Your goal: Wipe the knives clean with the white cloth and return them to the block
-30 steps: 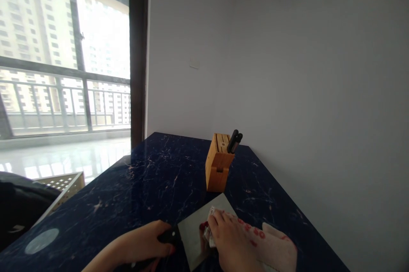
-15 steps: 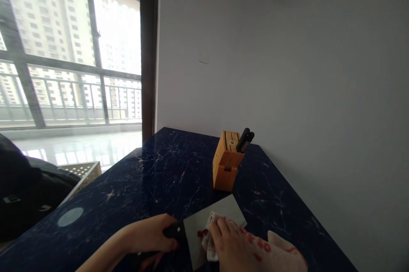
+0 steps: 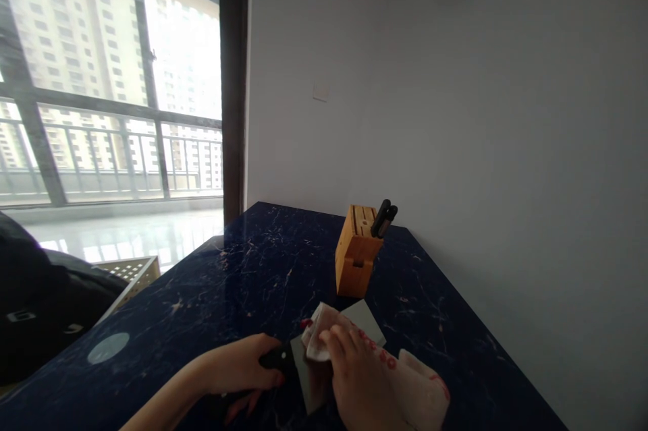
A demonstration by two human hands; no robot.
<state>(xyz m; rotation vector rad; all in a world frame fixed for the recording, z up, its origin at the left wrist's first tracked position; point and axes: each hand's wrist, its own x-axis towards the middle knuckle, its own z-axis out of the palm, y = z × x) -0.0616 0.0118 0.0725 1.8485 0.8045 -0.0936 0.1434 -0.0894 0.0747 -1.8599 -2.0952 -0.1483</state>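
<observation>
A cleaver with a broad steel blade (image 3: 360,320) lies flat on the dark blue marble counter (image 3: 253,282). My left hand (image 3: 237,369) is wrapped round its black handle (image 3: 276,358). My right hand (image 3: 362,380) presses a white cloth with red print (image 3: 410,384) onto the blade, fingers curled over the cloth's bunched end. The cloth hides most of the blade; only its far corner and near edge show.
A wooden knife block (image 3: 357,254) with two black handles (image 3: 383,218) stands just beyond the blade, near the grey wall. A perforated metal box (image 3: 132,272) and a dark bag (image 3: 35,303) lie left of the counter. Beyond them is a large window (image 3: 101,80).
My right hand has slid the cloth along the blade toward the handle and the far edge, covering more steel. The left hand keeps its grip. The view shifted slightly.
</observation>
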